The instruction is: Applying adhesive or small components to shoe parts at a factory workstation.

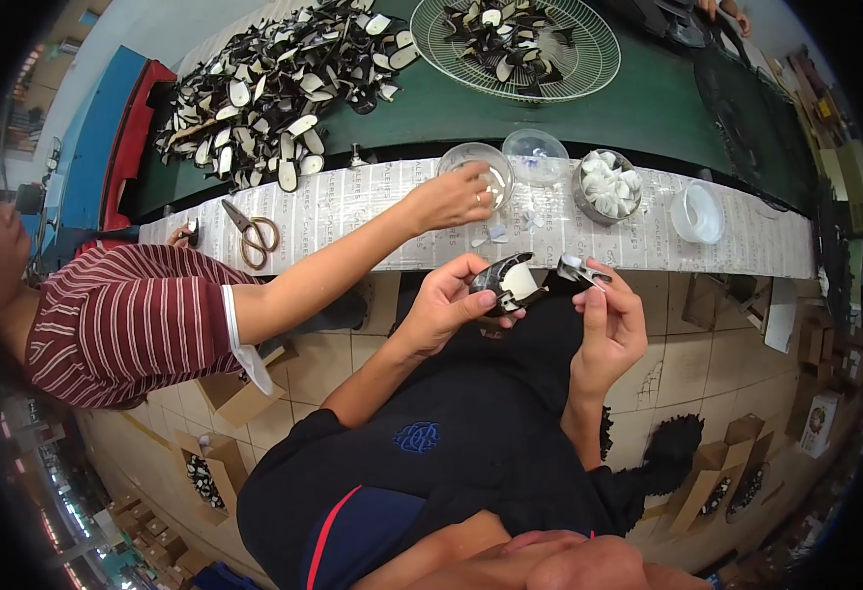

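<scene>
My left hand is closed round a black shoe part with an off-white inner face, held up over my lap near the table's front edge. Just to its right, my right hand pinches a small white and dark strip-like piece between thumb and fingers. A short gap separates the two pieces. What the small piece is exactly I cannot make out. Beyond my hands, a co-worker's hand reaches from the left into a clear plastic bowl.
Black and white shoe parts are heaped on the green surface. A wire basket holds more. Along the paper-covered ledge are scissors, a clear tub, a tin of white pieces and a white cup. The co-worker's arm crosses at left.
</scene>
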A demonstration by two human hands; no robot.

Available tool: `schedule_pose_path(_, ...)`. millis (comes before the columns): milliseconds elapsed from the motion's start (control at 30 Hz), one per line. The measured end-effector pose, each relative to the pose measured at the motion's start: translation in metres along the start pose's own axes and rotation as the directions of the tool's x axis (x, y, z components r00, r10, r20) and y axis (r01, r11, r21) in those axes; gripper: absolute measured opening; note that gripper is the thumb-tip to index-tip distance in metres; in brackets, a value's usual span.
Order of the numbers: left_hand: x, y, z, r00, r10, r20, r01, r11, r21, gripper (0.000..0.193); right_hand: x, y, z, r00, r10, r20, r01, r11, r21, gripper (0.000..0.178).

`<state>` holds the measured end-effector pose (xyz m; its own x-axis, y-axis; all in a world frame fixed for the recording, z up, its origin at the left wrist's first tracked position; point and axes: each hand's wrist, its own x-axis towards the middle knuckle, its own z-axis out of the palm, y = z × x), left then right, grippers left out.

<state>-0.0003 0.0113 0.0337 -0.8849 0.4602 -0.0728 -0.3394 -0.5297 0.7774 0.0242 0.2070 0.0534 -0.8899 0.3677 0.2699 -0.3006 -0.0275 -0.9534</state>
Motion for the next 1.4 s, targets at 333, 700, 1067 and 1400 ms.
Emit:
schedule_pose_path(333,0.001,0.000,-0.003,1.000,-0.023,0.010,0.024,0.997,-0.073,0.024,0.004,0.003,-0.018,0.966,0.245,0.081,-0.257,0.896,0.361,0.010)
schedule_pose_path(700,0.004,0.001,0.001,0.998,-0.040,-0.038,0.036,0.996,-0.083,0.018,-0.004,-0.006,-0.001,0.978,-0.109,0.180,0.124,0.990,-0.070,0.018)
schedule_pose_path(1067,0.008,-0.005,-0.001,0.998,-0.021,-0.055,0.016,0.996,-0.083,0.016,-0.007,-0.002,0.011,0.939,-0.216,0.266,0.277,0.936,-0.217,0.021)
schedule_pose_path(1400,0.009,-0.002,-0.002,0.997,-0.035,-0.069,0.030,0.997,-0.072,0.018,-0.004,-0.001,0.011,0.933,-0.256,0.255,0.331,0.888,-0.320,0.023)
